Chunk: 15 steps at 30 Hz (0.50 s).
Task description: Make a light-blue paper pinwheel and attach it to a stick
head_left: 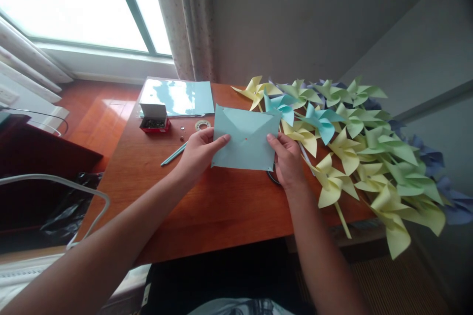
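A light blue paper square (247, 139) with diagonal creases and a small red dot near its middle is held above the wooden table (207, 206). My left hand (201, 151) grips its left edge, thumb on top. My right hand (288, 160) pinches its right edge. Both hands are closed on the sheet. A dark round object (272, 177) lies partly hidden under my right hand.
A heap of yellow, green, blue and purple paper pinwheels (354, 147) covers the table's right side. A stack of blue paper (177, 97), a small red box of pins (154, 119), a tape roll (202, 125) and a blue stick (173, 154) lie at the back left.
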{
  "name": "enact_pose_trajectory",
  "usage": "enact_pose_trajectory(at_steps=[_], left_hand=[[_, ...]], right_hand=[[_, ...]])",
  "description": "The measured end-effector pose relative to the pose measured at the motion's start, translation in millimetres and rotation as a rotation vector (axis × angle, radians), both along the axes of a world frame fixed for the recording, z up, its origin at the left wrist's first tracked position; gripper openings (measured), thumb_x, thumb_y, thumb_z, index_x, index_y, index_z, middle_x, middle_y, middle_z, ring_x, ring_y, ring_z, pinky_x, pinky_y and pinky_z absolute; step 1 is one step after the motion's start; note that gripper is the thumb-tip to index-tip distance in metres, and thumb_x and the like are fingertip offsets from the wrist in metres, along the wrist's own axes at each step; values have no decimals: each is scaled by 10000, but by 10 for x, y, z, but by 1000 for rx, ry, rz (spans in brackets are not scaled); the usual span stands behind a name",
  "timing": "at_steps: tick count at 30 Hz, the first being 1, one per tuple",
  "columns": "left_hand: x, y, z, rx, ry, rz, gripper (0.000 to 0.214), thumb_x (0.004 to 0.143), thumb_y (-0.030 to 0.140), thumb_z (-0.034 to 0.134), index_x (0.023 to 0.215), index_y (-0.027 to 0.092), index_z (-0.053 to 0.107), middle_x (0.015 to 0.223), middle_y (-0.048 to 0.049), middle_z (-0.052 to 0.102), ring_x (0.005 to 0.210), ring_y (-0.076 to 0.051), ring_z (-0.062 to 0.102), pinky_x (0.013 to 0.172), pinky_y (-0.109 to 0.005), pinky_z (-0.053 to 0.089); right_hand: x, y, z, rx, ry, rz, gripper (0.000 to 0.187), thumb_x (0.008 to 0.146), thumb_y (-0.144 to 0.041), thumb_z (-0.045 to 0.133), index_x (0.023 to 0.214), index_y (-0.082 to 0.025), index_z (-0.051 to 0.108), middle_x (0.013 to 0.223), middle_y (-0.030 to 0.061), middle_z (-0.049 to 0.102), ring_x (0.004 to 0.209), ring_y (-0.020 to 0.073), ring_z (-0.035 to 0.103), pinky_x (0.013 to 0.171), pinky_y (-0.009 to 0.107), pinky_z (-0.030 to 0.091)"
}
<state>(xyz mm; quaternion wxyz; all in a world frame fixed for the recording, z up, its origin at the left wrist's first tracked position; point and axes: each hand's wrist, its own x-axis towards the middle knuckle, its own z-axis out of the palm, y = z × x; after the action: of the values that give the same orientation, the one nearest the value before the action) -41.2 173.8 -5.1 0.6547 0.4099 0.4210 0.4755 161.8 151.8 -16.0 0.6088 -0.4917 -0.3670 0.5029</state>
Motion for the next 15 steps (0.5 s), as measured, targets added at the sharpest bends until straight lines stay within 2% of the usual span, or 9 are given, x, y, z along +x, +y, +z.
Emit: enact_pose_trajectory(at_steps=[9, 15], left_hand=[[-5, 17, -14, 72, 106, 21, 313, 746, 394, 818, 933, 152, 753, 864, -44, 755, 791, -207, 664, 686, -284, 500], [-39, 75, -21, 139, 168, 54, 242, 767, 360, 783, 896, 163, 729, 882, -37, 742, 806, -194, 651, 728, -282, 483]], right_hand=[[-17, -8, -14, 35, -116, -32, 232, 809, -449, 745, 832, -220, 711, 782, -4, 710, 698, 173, 609, 682, 296, 513], [-10, -4, -62, 82, -265, -78, 273, 822, -474, 725, 749, -220, 658, 715, -23, 638, 685, 160, 563, 674, 277, 478]])
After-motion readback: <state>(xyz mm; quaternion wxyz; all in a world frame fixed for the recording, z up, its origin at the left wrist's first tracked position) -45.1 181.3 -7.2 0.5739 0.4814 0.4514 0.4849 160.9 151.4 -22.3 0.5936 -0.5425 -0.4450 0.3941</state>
